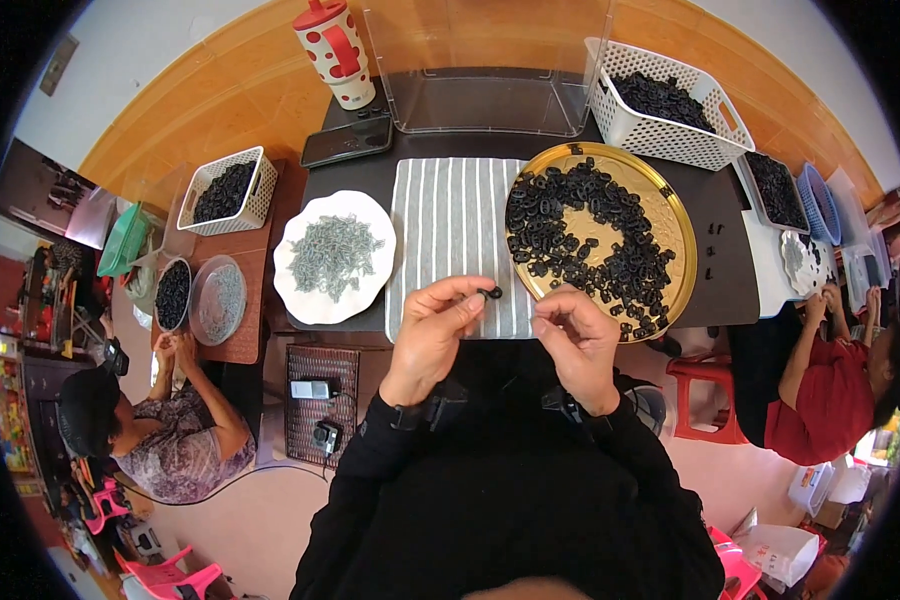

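Observation:
My left hand pinches a small black plastic piece between thumb and forefinger, above the near edge of a grey-and-white striped cloth. To its right, my right hand is closed in a pinch by the rim of a round gold tray; whatever its fingertips hold is too small to make out. Many small black plastic pieces lie on that tray in a ring-shaped heap. On the left, a white scalloped plate bears a pile of small silvery metal parts.
Behind the cloth stand a clear plastic box, a phone and a red-and-white tumbler. A white basket of black pieces sits at the back right. Two people, a patterned shirt left and a red shirt right, sit at neighbouring tables.

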### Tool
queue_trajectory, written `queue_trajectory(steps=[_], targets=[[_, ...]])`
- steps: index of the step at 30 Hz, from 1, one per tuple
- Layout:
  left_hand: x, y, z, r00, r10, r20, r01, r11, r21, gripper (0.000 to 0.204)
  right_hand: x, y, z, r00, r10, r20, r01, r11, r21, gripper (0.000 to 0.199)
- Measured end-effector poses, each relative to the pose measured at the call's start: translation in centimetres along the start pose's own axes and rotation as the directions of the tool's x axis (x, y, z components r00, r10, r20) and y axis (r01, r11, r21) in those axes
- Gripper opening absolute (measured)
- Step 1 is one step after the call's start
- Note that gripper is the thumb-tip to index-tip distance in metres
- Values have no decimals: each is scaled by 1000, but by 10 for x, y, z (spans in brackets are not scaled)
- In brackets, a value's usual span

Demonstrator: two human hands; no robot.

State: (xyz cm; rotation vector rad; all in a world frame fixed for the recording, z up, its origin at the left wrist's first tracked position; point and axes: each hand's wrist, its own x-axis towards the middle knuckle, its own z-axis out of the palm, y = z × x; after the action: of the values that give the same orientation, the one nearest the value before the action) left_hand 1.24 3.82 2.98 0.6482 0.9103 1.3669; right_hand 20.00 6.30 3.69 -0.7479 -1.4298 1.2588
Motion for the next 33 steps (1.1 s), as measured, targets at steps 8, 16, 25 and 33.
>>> queue_trajectory(steps=[8, 16, 25, 33], targets=[[-13, -10, 8, 993, 111, 30, -111, 994, 14, 18, 4, 7, 13, 994, -95, 57, 100, 991, -87, 20], [-18, -8, 11, 974, 208, 85, -220, 958, 183, 19, 5, 4, 14, 991, -77, 113, 88, 992, -94, 24], [-21, -2, 12, 960, 251, 122, -278, 891, 359, 20, 7, 1, 13, 977, -117, 177, 147, 975, -166, 28], [-26, -7, 15, 957, 280, 81, -290, 891, 349, 19, 9, 3, 15, 958, -207, 200, 248, 947, -206, 26]])
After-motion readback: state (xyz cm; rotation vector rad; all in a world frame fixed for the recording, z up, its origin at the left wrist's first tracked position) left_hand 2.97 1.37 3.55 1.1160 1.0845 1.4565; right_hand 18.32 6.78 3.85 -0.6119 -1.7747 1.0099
